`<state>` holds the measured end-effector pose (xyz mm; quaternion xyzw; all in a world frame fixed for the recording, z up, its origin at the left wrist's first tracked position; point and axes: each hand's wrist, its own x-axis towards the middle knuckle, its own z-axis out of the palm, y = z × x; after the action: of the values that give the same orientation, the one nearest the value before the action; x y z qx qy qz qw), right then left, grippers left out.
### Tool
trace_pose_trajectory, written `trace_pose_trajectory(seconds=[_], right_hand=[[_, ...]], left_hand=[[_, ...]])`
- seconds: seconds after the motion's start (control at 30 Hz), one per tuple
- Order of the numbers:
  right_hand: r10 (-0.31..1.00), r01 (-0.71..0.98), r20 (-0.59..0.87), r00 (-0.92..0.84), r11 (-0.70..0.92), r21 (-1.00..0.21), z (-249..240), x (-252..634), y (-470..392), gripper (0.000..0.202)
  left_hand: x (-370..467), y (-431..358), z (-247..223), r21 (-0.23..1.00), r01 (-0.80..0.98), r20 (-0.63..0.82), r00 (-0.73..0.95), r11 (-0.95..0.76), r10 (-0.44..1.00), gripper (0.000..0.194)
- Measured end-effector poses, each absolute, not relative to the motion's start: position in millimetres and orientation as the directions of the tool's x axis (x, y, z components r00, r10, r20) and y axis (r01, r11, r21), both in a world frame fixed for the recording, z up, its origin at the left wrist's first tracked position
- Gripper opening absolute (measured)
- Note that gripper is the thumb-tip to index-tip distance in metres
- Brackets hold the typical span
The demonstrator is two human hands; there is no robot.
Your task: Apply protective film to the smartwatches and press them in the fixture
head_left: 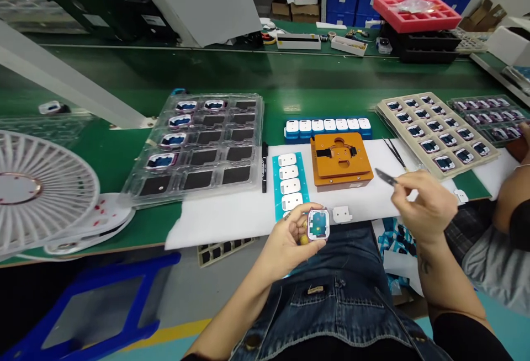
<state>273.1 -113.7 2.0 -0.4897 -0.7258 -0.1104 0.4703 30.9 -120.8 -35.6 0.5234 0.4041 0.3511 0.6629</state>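
Observation:
My left hand (285,242) is closed around a small square device housing (318,225) with a white rim and a teal inside, its open face turned up. In my right hand (428,203) is a small knife (386,177), its dark pointed blade aimed left, apart from the housing. Just behind the housing lies a light blue sheet (303,176) with white rounded pads (290,186). An orange fixture block (343,162) with a black clamp sits between my hands. A flat white plate (342,214) rests at the table's front edge.
At left stands a clear tray (207,198) partly filled with housings, near a white fan (33,190). A beige tray (491,157) of housings, tweezers (395,153), a black marker (264,168) and a blue strip of white pieces (329,127) lie around. A co-worker's arm (513,190) is at right.

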Motion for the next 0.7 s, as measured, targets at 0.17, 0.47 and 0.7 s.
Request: trace_pose_trajectory(seconds=[0.17, 0.47, 0.7], right_hand=[[0.609, 0.927, 0.792, -0.033, 0.315, -0.203, -6, 319, -117, 0.014], [0.952, 0.451, 0.117, 0.281, -0.024, -0.892, -62, 372, -189, 0.021], [0.890, 0.721, -0.197, 0.410, -0.449, -0.527, -158, 417, -223, 0.028]], left_hand=[[17, -114, -34, 0.990, 0.140, -0.079, 0.405, 0.024, 0.911, 0.040], [-7, -18, 12, 0.711, 0.614, 0.054, 0.441, -0.344, 0.896, 0.042], [33, 117, 16, 0.653, 0.723, 0.157, 0.160, -0.224, 0.975, 0.048]])
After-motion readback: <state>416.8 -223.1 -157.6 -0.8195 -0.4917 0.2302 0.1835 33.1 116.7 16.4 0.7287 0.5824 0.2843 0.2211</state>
